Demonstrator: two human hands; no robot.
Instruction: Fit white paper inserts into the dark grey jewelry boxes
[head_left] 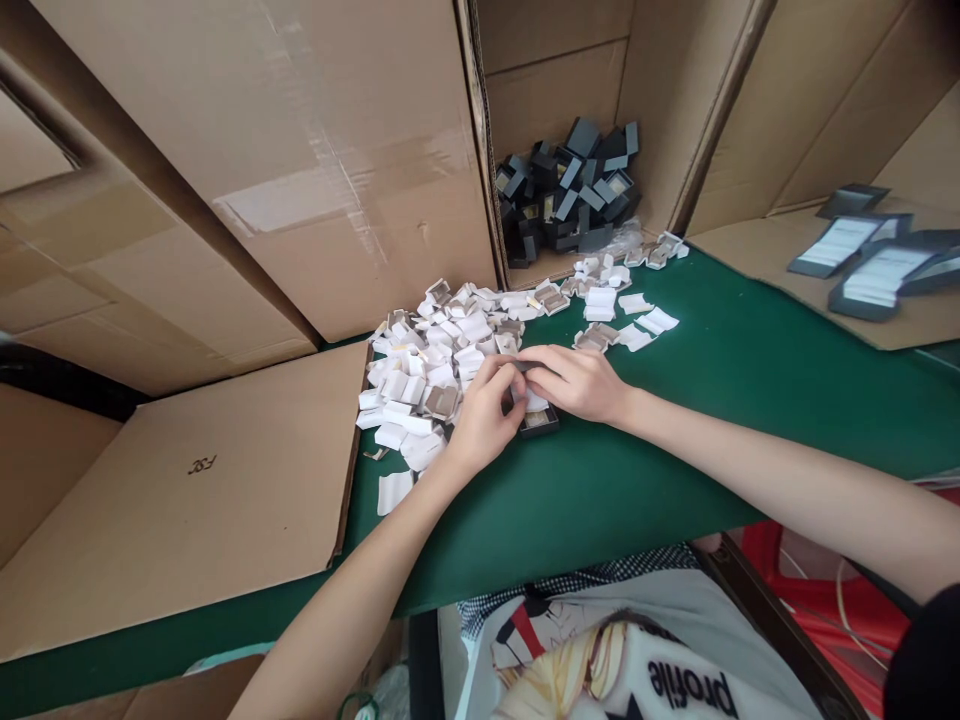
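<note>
On the green table, a small black box (541, 423) lies under my two hands, its lid partly raised. A white folded paper insert (536, 401) shows at the box's opening. My left hand (489, 412) is closed in a pinch on the edge of this insert. My right hand (579, 384) grips the box from its right side, fingers over the dark lid. The fingers cover most of the lid. A heap of loose white folded paper inserts (427, 365) spreads just left of and behind my hands, some grey-brown side up.
A cardboard carton (555, 70) at the back holds a pile of black boxes (574, 185). More open black boxes with white inside (870, 260) lie on cardboard at right. A large carton wall (360, 150) and flat cardboard flap (225, 480) border the left.
</note>
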